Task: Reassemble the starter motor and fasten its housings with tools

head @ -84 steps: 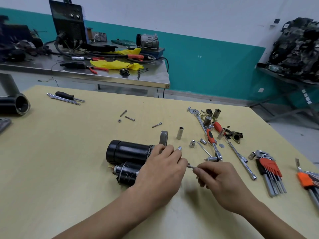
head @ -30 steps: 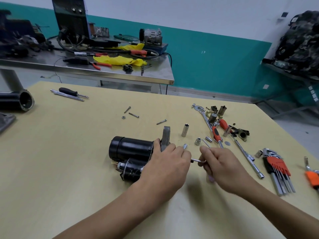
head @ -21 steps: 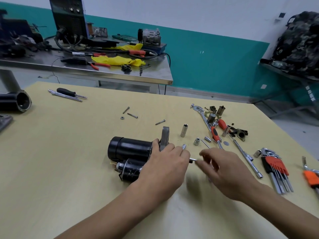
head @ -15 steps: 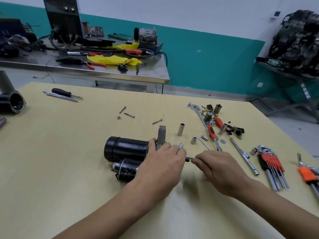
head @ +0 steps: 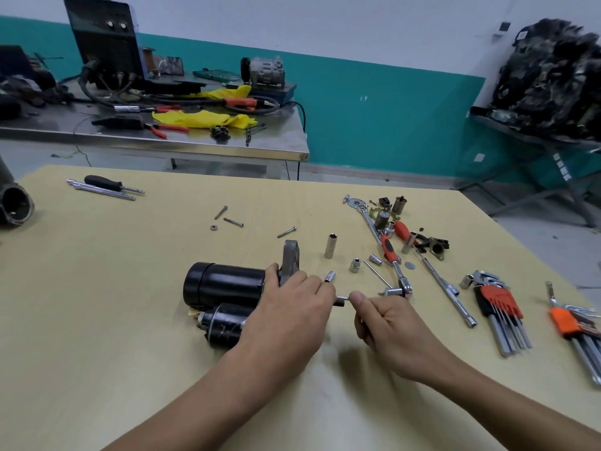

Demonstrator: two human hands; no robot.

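The right hand (head: 390, 320) has rolled thumb-up in the past half second, its grip curled round a thin metal tool (head: 342, 298) whose tip disappears behind the fingers of the left hand (head: 289, 317), which stays clamped over the end of the starter motor (head: 224, 284). The black motor lies on its side near the middle of the pale wooden surface (head: 130, 320). Loose sockets (head: 330, 245) stand just beyond it, a ratchet (head: 388, 252) and fanned hex keys (head: 499, 304) lie to the right, and bolts (head: 232, 222) and a screwdriver (head: 104, 182) lie farther left.
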